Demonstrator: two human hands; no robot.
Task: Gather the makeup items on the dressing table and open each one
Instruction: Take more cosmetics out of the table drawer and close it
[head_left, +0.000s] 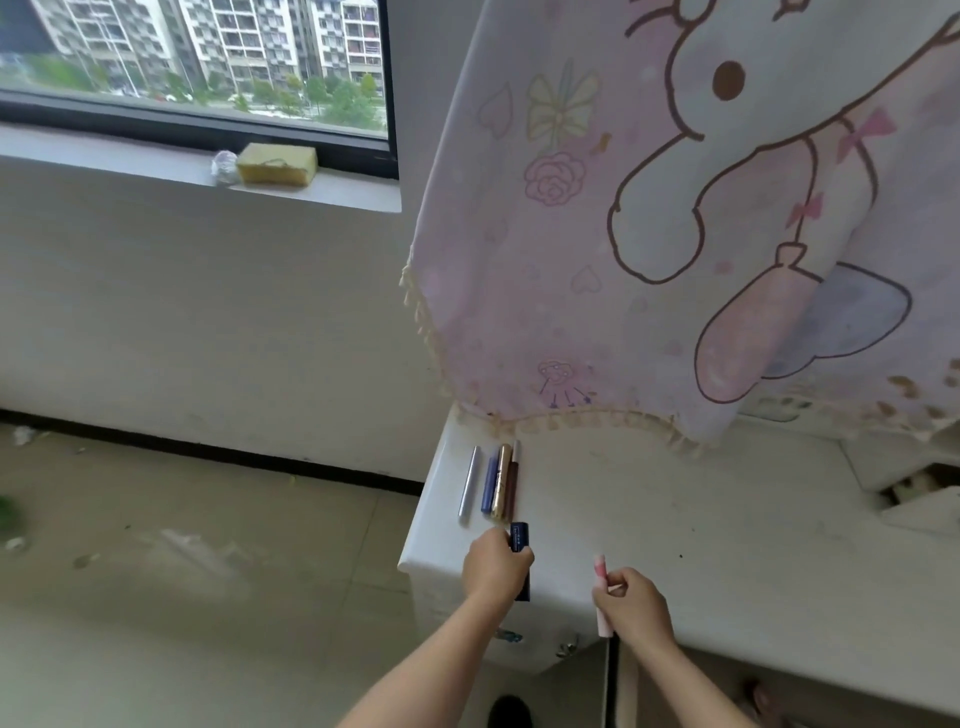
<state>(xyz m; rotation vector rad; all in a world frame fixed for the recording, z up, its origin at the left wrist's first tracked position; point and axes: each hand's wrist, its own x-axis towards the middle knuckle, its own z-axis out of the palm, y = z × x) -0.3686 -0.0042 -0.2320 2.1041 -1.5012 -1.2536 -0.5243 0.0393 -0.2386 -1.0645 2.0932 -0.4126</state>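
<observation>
- Head view: L hand (496, 569) grips dark navy rectangular tube (520, 535); R hand (636, 605) grips slim pink plastic stick (600, 569).
- Prob. to join pen-shaped cosmetics row (493, 483) on white table (727, 519).

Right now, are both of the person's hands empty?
No, the left hand grips a dark blue tube and the right hand holds a pink tube.

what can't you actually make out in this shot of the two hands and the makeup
- Head view: blue tube, middle hidden by the left hand; label too small to read.
- Head view: pink tube, middle hidden by the right hand; open or capped unclear.
- Head view: cloth hides the back of the table.
</observation>
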